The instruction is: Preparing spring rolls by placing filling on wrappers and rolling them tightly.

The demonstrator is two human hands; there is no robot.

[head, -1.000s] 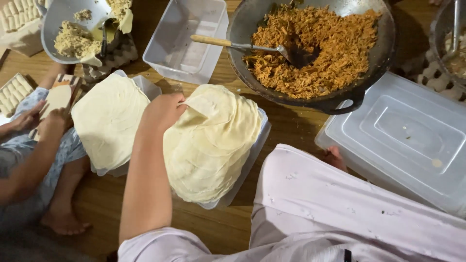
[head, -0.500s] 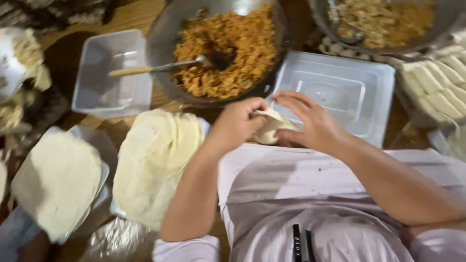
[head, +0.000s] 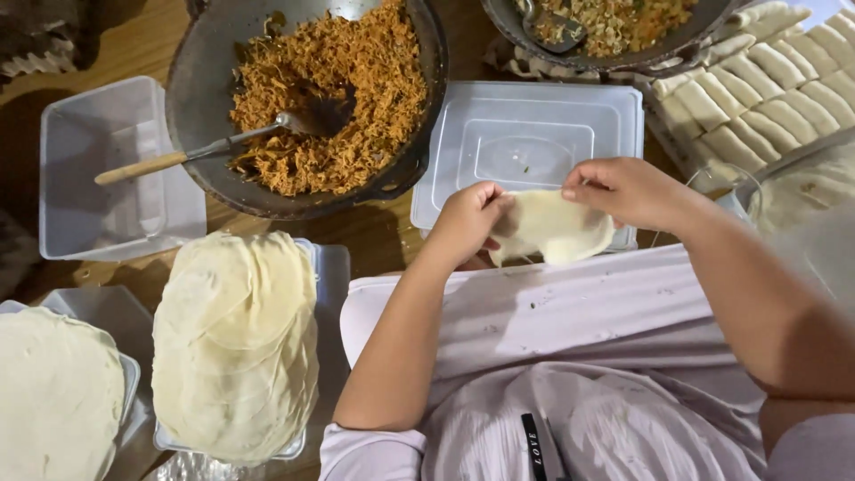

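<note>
Both hands hold one thin, pale round wrapper [head: 552,227] above my lap. My left hand [head: 468,223] pinches its left edge. My right hand [head: 628,189] grips its top right edge. The wrapper hangs spread over the near edge of an upturned clear plastic lid [head: 530,147]. A stack of the same wrappers [head: 236,343] lies on a clear tray to my left. A dark wok [head: 307,98] of shredded orange-brown filling sits beyond it, with a wooden-handled spatula [head: 191,153] resting in it.
A second wrapper stack [head: 53,401] is at the bottom left. An empty clear container [head: 111,169] stands left of the wok. A second pan of mixed filling [head: 614,27] is at the top. Rows of finished pale rolls [head: 770,85] lie at the top right.
My left hand left the wrapper stack with one sheet and came to my lap. My right hand joined it, and the two have spread the sheet flat. The view swung to the right.
</note>
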